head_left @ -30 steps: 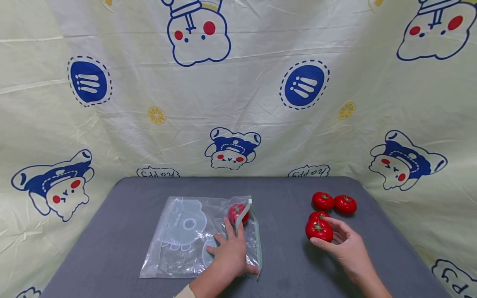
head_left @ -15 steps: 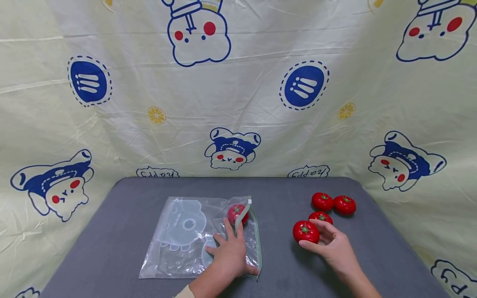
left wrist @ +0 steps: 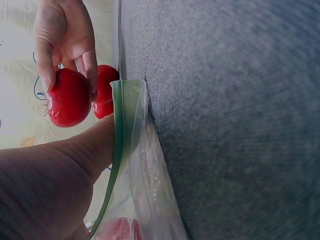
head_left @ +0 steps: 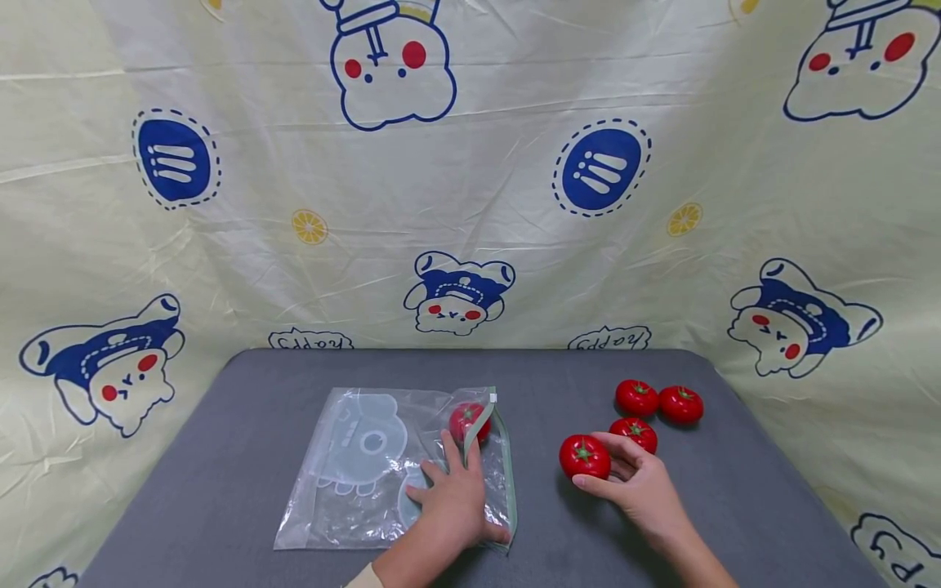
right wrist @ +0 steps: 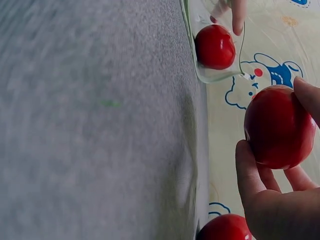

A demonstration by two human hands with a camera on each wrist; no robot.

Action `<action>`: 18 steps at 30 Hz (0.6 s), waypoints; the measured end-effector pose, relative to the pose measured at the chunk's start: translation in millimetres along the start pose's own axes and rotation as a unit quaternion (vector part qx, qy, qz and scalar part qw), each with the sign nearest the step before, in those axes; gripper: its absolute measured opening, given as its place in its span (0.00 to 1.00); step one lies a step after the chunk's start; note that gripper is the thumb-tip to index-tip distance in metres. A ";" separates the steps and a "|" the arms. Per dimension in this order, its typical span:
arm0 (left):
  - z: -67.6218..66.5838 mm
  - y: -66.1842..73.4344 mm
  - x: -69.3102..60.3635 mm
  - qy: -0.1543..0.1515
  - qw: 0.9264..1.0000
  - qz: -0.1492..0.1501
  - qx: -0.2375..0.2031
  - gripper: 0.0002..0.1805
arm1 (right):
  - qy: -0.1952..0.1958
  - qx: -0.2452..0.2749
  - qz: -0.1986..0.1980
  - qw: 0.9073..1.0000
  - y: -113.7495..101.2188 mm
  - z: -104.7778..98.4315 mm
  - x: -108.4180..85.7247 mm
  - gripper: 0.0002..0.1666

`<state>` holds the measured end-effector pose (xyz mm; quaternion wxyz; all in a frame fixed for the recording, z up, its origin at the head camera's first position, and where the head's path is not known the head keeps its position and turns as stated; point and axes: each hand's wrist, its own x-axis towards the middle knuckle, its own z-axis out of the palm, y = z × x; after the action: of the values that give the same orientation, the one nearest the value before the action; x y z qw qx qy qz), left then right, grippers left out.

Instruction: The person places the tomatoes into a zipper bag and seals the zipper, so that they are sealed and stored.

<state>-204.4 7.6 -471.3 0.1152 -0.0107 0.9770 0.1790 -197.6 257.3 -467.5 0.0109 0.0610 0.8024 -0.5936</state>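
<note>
A red tomato [head_left: 585, 456] with a green stem star is gripped between the thumb and fingers of my right hand [head_left: 647, 487], above the table to the right of the bag. The same tomato [right wrist: 280, 127] shows close up in the right wrist view. My left hand [head_left: 452, 502] lies with spread fingers on a clear zip bag [head_left: 353, 523], near its green-edged mouth. Inside the bag, by the mouth's far corner, sits another tomato [head_left: 465, 421]; it also appears in the right wrist view [right wrist: 215, 46]. Part of the mouth is hidden under my left hand.
Several more tomatoes rest at the right: one [head_left: 635, 434] just behind my right hand, one [head_left: 636, 397] farther back and one [head_left: 681, 405] beside it. The grey table [head_left: 220, 490] meets a patterned cloth [head_left: 485, 212] at the back.
My right hand has carried the tomato leftward toward the bag, away from the other tomatoes, and the one behind it shows more fully. My left hand and the bag have stayed put.
</note>
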 end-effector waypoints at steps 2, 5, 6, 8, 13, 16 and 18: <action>-0.4 0.2 0.2 -0.004 1.000 -0.001 -0.001 0.77 | -0.006 0.003 -0.005 1.000 0.0 1.8 1.3 0.47; -0.5 0.7 0.7 -0.009 1.000 -0.001 -0.002 0.75 | -0.011 0.001 -0.004 1.000 0.0 4.6 3.3 0.47; -0.5 0.9 0.8 -0.011 1.000 -0.001 -0.002 0.75 | -0.011 -0.002 -0.004 1.000 0.1 5.4 3.9 0.47; -0.3 1.0 1.2 -0.012 1.000 -0.001 -0.002 0.75 | -0.010 -0.012 -0.003 1.000 0.4 7.2 5.3 0.48; -0.6 1.0 1.4 -0.014 1.000 -0.002 -0.004 0.74 | -0.016 -0.028 -0.010 0.999 1.3 11.1 8.4 0.48; -1.0 1.0 1.0 -0.011 1.000 -0.001 -0.004 0.75 | -0.022 -0.027 -0.014 0.999 1.7 14.1 9.8 0.47; -1.0 1.0 0.6 -0.009 1.000 -0.001 -0.003 0.76 | -0.025 -0.027 -0.017 0.999 1.8 16.3 10.6 0.46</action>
<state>-205.3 8.2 -470.2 0.1245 -0.0102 0.9754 0.1818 -208.9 243.1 -474.9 0.0223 0.0325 0.8188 -0.5727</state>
